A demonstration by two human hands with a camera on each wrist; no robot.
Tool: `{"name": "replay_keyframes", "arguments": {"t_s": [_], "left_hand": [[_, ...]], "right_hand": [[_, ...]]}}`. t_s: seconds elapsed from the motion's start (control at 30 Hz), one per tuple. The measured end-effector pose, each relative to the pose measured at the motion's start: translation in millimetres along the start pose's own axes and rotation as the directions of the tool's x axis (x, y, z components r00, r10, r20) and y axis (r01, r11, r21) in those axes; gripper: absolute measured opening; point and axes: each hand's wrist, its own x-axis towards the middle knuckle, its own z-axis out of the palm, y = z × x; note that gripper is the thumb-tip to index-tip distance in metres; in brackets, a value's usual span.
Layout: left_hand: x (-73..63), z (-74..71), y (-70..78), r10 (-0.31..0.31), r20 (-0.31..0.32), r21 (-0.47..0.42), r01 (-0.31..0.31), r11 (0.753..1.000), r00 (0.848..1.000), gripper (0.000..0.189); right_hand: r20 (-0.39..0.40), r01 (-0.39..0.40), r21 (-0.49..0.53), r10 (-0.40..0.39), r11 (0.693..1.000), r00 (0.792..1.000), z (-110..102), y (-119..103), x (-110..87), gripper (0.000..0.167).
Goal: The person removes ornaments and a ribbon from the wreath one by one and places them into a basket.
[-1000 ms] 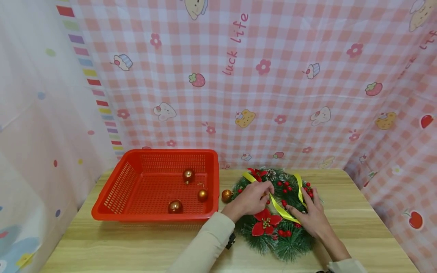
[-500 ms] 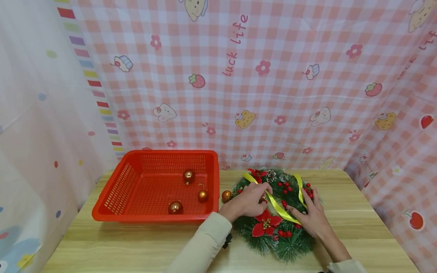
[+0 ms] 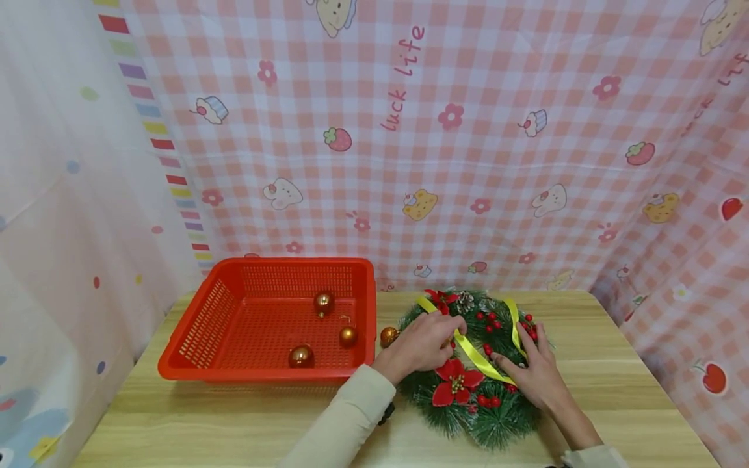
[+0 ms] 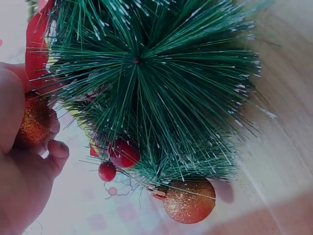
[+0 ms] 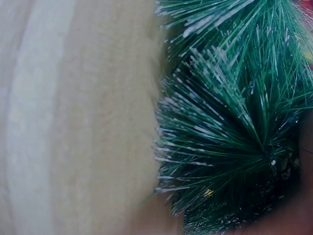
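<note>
A green Christmas wreath (image 3: 497,426) with red berries, red poinsettias (image 3: 456,383) and a yellow ribbon (image 3: 476,359) lies at the table's right. Over its left inner side, my left hand (image 3: 420,341) curls its fingers around a glittery orange-gold bauble (image 4: 35,122). That bauble is mostly hidden by the hand in the head view. My right hand (image 3: 535,374) rests on the wreath's right side, fingers spread and fairly straight, thumb towards the ring's middle. A second glittery bauble (image 3: 389,336) sits at the wreath's left edge.
Left of the wreath stands a red plastic basket (image 3: 263,375). Inside are two larger shiny copper balls, one at the back (image 3: 324,302) and one at the front (image 3: 301,356), plus a smaller gold ball (image 3: 348,336). A checked cloth (image 3: 374,162) hangs behind the wooden table (image 3: 246,422).
My left hand has shifted slightly left across the wreath, its fingertips still at the ribbon. The right hand, wreath and basket look unmoved.
</note>
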Motion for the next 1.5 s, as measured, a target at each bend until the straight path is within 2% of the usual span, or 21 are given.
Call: {"name": "replay_keyframes", "arguments": {"t_s": [0.1, 0.27, 0.37, 0.5, 0.6, 0.73, 0.9, 0.97, 1.17, 1.3, 1.4, 1.5], "left_hand": [[0.2, 0.4, -0.2, 0.023, -0.015, -0.002, -0.023, 1.0, 1.0, 0.026], [1.8, 1.9, -0.5, 0.084, -0.089, 0.04, -0.081, 0.996, 0.993, 0.018], [1.7, 1.8, -0.7, 0.094, -0.107, 0.06, -0.088, 0.994, 0.99, 0.017], [1.4, -3.1, -1.2, 0.081, -0.058, 0.068, -0.077, 0.995, 0.995, 0.021], [1.0, -10.7, -0.5, 0.05, 0.022, 0.072, -0.051, 0.996, 0.999, 0.026], [0.9, -19.9, 3.0, -0.001, 0.108, 0.142, -0.014, 0.99, 0.994, 0.03], [-0.2, -22.8, 7.4, -0.019, 0.117, 0.262, -0.012, 0.965, 0.993, 0.03], [-1.2, -21.2, 8.0, -0.014, 0.103, 0.272, -0.015, 0.962, 0.995, 0.029], [-1.6, -13.4, 7.8, 0.057, 0.036, 0.224, -0.064, 0.972, 0.998, 0.018], [0.8, -6.8, 6.9, 0.134, -0.03, 0.18, -0.126, 0.975, 0.991, 0.017], [2.8, -1.5, 5.4, 0.187, -0.078, 0.106, -0.178, 0.978, 0.979, 0.018], [3.7, 3.4, 3.8, 0.184, -0.091, 0.02, -0.183, 0.983, 0.979, 0.018]], "right_hand": [[-0.003, 0.002, 0.0, -0.002, 1.0, 1.0, 0.0, 0.7, -0.1, 0.099], [-0.008, 0.003, -0.001, -0.003, 1.0, 1.0, -0.2, 1.3, -0.3, 0.099], [-0.008, 0.004, 0.001, -0.004, 1.0, 1.0, -0.4, 0.9, -0.4, 0.098], [-0.007, 0.004, -0.001, -0.004, 1.0, 1.0, -0.9, 0.7, -0.5, 0.098], [-0.005, 0.002, -0.006, -0.002, 1.0, 1.0, -0.9, 0.4, -0.6, 0.098], [-0.001, 0.0, -0.003, 0.0, 1.0, 1.0, -1.4, -0.2, -0.8, 0.098], [-0.001, 0.001, 0.002, -0.001, 1.0, 1.0, -1.4, -0.3, -0.5, 0.099], [-0.001, 0.002, 0.001, -0.002, 1.0, 1.0, -0.9, 0.0, -0.4, 0.099], [-0.002, 0.005, 0.007, -0.005, 1.0, 1.0, -0.6, 1.1, -0.6, 0.098], [-0.004, 0.006, 0.014, -0.006, 1.0, 1.0, -0.6, 0.9, -0.7, 0.098], [-0.011, 0.008, 0.013, -0.008, 1.0, 1.0, -0.3, 0.7, -0.4, 0.098], [-0.016, 0.01, 0.015, -0.01, 1.0, 1.0, -0.1, 1.0, -0.3, 0.098]]}}
